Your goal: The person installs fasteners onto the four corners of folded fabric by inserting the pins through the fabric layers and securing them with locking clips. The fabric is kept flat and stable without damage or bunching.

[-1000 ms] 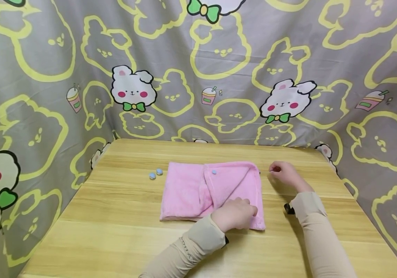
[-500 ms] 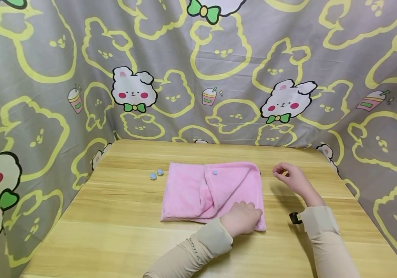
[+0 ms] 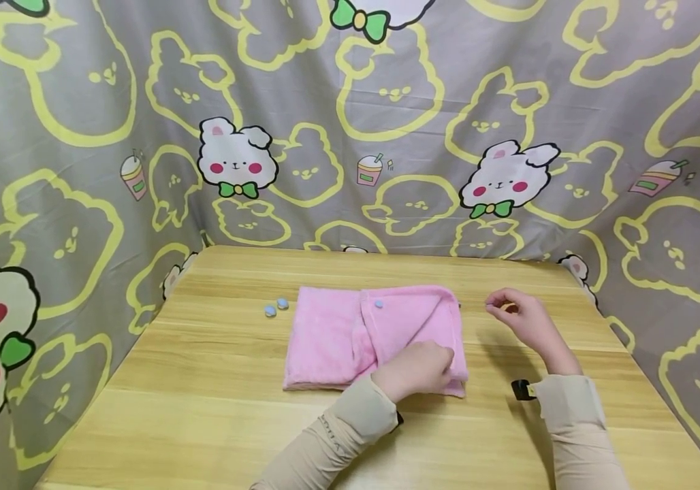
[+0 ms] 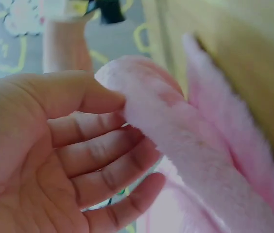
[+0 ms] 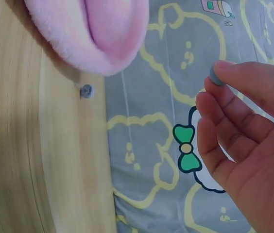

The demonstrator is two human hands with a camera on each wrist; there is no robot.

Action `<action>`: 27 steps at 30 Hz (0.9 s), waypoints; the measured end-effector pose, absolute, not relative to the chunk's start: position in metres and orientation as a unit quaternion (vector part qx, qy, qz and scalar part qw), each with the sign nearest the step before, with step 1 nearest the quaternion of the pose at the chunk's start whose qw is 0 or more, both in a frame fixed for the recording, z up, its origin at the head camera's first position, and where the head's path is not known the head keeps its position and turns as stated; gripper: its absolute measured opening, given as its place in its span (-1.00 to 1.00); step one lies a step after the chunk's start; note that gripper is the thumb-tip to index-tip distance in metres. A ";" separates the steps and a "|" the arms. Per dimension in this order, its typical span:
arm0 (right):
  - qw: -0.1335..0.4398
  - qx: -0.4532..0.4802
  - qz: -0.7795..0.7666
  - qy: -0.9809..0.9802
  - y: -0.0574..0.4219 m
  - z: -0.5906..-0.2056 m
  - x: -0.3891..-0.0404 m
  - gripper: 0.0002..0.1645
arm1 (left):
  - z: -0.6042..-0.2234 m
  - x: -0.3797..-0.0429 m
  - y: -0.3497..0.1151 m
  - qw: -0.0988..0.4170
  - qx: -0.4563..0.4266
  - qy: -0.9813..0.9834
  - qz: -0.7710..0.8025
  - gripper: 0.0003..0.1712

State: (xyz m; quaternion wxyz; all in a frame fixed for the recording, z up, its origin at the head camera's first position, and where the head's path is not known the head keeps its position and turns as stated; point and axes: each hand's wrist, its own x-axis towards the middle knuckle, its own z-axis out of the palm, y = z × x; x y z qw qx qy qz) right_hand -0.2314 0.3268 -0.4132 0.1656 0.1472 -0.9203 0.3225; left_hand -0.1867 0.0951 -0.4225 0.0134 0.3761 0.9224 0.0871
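A folded pink plush cloth [image 3: 325, 333] lies mid-table, its upper right flap bearing a small round light-blue button-like piece [image 3: 378, 304]. My left hand [image 3: 417, 367] is over the cloth's near right part. In the left wrist view, thumb and index finger pinch a raised fold of the plush [image 4: 151, 107], the other fingers loosely bent. Right of the cloth, my right hand [image 3: 528, 323] is raised above the table. Its thumb and index finger pinch a small blue-grey round piece [image 5: 216, 76], mostly covered by the fingertips.
Two light-blue round pieces, one nearer [image 3: 270, 311] and one farther [image 3: 282, 303], sit left of the cloth. Another small round piece [image 5: 87, 91] lies by the cloth's right end. A grey patterned curtain [image 3: 411, 204] surrounds the wooden table [image 3: 203, 408] at its back and sides.
My left hand went right to the cloth's near right corner, then came back slightly left, raising that edge. My right hand drew a little to the right, away from the cloth.
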 end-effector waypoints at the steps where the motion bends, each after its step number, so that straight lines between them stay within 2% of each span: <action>1: 0.162 0.149 0.327 -0.919 0.325 -0.411 -0.230 -0.90 | -0.420 -0.189 0.091 0.014 0.369 0.923 0.113 -0.67; 6: 0.125 0.163 0.367 -0.907 0.319 -0.406 -0.227 -0.91 | -0.409 -0.207 0.071 0.035 0.294 0.919 0.260 -0.67; 11: 0.043 0.194 0.448 -0.872 0.311 -0.397 -0.218 -0.82 | -0.401 -0.224 0.055 0.036 0.251 0.908 0.334 -0.91; 16: -0.029 0.267 0.491 -0.829 0.296 -0.391 -0.212 -0.85 | -0.395 -0.233 0.043 0.031 0.234 0.903 0.360 -0.89; 20: -0.035 0.307 0.464 -0.830 0.280 -0.394 -0.211 -0.89 | -0.393 -0.236 0.037 0.026 0.213 0.895 0.391 -0.89; 27: -0.023 0.312 0.415 -0.854 0.250 -0.392 -0.205 -0.94 | -0.390 -0.237 0.033 0.033 0.196 0.890 0.411 -0.89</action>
